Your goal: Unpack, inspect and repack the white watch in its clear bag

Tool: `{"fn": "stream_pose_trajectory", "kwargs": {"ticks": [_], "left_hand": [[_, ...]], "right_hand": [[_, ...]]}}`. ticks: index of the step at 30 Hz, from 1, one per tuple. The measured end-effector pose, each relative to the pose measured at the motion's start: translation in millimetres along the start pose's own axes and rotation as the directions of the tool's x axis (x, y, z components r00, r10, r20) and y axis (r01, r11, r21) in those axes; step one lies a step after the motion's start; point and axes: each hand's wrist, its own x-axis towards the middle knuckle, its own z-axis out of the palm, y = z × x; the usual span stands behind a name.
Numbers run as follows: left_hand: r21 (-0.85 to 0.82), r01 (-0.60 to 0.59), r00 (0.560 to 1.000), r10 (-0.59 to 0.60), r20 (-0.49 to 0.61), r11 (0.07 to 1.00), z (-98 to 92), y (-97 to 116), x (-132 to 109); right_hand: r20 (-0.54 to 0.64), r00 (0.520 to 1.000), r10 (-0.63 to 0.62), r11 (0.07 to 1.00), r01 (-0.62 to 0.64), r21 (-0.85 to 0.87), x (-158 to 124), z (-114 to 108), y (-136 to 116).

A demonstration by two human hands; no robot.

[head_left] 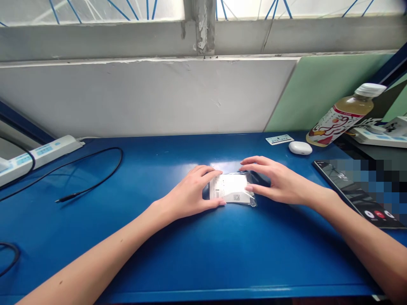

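A small flat white box in clear plastic wrap, with printed text and a square code on its face, lies on the blue table. My left hand spans its left end, fingers at the far edge and thumb at the near edge. From the other side, my right hand reaches over the wrap's right end. Its thumb touches the right part of the packet, while its fingers are spread apart above the far edge.
A black cable and a white power strip lie at left. To the right are a white earbud case, a printed card, a tilted drink bottle and a phone. A wall borders the table's back.
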Motion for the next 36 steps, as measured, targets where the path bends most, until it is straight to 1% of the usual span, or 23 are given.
{"fn": "stream_pose_trajectory", "kwargs": {"ticks": [3,7,10,12,14,16,20,24,32,36], "left_hand": [[0.007,0.009,1.000,-0.009,0.010,1.000,-0.7,-0.8,0.1],[0.016,0.023,0.999,-0.024,0.035,1.000,-1.7,-2.4,-0.2],[0.021,0.039,0.998,-0.040,0.049,0.999,-1.9,-3.0,-0.8],[0.032,0.057,0.996,-0.059,0.060,0.998,-1.7,-3.0,-1.3],[0.052,0.074,0.995,-0.077,0.065,0.996,-1.6,-2.8,-1.7],[0.062,0.084,0.995,-0.088,0.055,0.995,-1.9,-2.4,-1.7],[0.053,0.102,0.994,-0.104,0.036,0.993,-3.4,-1.3,-0.8],[0.026,0.097,0.995,-0.097,0.009,0.995,-3.9,-0.5,0.2],[0.043,0.041,0.999,-0.041,-0.002,0.998,-4.4,0.5,0.9],[0.069,0.044,0.999,-0.045,0.016,0.997,-2.9,-2.2,-0.6]], "right_hand": [[0.043,0.999,0.007,1.000,-0.007,0.008,-1.0,1.1,3.5],[0.046,0.999,0.017,1.000,-0.018,0.017,-0.1,5.1,4.8],[0.002,1.000,0.011,1.000,-0.011,-0.007,0.1,4.3,2.0],[-0.048,0.999,-0.011,0.999,0.008,-0.046,0.0,2.3,-1.7],[-0.065,0.997,-0.035,0.995,0.029,-0.093,-0.1,0.7,-5.9],[-0.041,0.999,-0.034,0.991,0.028,-0.131,-0.1,0.2,-9.7],[0.020,1.000,0.011,0.987,-0.008,-0.158,-0.3,1.3,-15.7],[0.063,0.998,0.016,0.982,-0.004,-0.191,-0.5,1.5,-21.7],[0.061,0.997,0.044,0.978,-0.031,-0.205,-1.4,3.3,-26.8],[0.046,0.997,0.068,0.978,-0.057,-0.201,-0.8,6.6,-27.1]]}}
